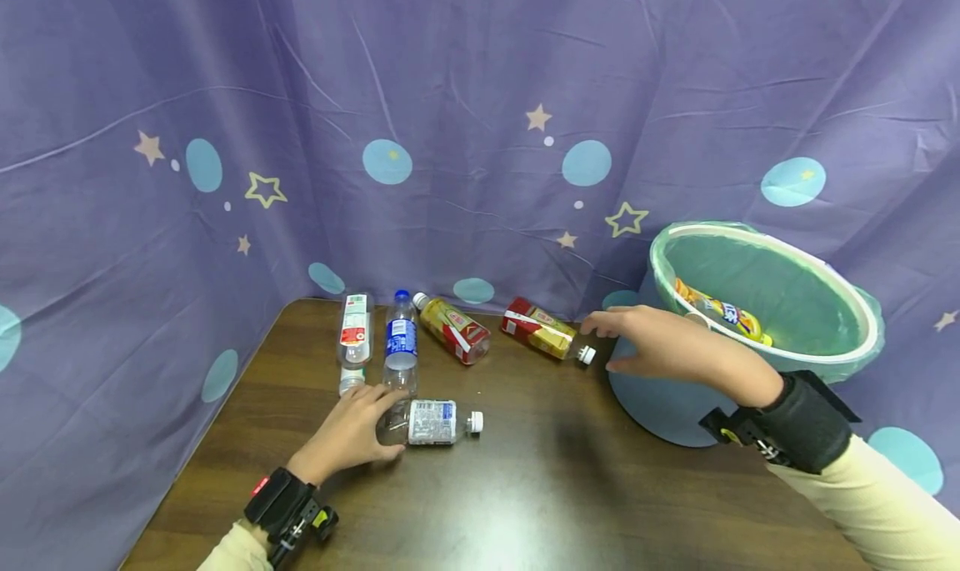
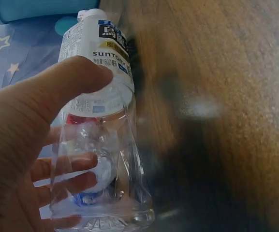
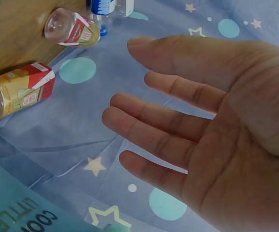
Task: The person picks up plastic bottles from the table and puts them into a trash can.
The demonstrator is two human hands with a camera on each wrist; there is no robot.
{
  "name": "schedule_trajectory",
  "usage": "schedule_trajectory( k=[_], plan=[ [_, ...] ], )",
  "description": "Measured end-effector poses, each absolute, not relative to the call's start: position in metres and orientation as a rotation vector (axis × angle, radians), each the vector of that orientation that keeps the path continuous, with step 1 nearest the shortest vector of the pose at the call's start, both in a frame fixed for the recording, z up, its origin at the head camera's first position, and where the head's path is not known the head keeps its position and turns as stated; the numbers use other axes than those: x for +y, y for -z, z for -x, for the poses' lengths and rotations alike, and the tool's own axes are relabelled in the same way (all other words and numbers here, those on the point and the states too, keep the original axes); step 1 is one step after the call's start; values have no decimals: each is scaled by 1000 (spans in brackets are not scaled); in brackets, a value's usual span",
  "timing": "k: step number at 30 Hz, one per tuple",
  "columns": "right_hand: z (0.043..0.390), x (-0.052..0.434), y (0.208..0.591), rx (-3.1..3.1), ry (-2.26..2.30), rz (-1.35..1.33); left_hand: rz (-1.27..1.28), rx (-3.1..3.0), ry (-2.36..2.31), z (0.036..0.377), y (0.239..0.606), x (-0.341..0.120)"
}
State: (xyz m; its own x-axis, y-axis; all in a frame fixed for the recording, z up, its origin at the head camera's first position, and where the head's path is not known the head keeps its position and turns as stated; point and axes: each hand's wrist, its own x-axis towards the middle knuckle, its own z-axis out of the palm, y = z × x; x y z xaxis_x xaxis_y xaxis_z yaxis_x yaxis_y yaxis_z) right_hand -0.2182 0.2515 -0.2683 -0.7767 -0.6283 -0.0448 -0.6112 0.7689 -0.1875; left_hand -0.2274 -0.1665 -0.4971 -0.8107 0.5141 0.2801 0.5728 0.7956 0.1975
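Observation:
My left hand [image 1: 358, 428] is spread around the base end of a clear plastic bottle [image 1: 432, 422] with a white label and white cap, lying on its side. In the left wrist view the thumb is on one side of this bottle [image 2: 100, 67], and the fingers show through the clear plastic; firm contact cannot be made out. My right hand [image 1: 660, 342] hovers with fingers extended and nothing in it, between the bin [image 1: 757, 354] and a red-and-gold labelled bottle [image 1: 542, 329] with a white cap. An orange-labelled bottle [image 1: 723, 311] lies inside the bin.
Toward the back left lie a second red-and-gold bottle [image 1: 455, 329], a blue-labelled bottle [image 1: 401, 338] and a red-and-white labelled bottle [image 1: 356, 329]. The bin has a green liner over its rim. A purple patterned curtain [image 1: 480, 137] surrounds the wooden table [image 1: 480, 513].

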Motion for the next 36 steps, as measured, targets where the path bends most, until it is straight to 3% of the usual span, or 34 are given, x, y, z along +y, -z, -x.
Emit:
schedule_trajectory(
  k=[25, 36],
  plan=[
    [222, 247, 314, 2770, 480, 1039, 834, -2814, 338, 235, 507, -160],
    [222, 249, 323, 2803, 530, 1017, 834, -2773, 350, 242, 475, -145]
  ],
)
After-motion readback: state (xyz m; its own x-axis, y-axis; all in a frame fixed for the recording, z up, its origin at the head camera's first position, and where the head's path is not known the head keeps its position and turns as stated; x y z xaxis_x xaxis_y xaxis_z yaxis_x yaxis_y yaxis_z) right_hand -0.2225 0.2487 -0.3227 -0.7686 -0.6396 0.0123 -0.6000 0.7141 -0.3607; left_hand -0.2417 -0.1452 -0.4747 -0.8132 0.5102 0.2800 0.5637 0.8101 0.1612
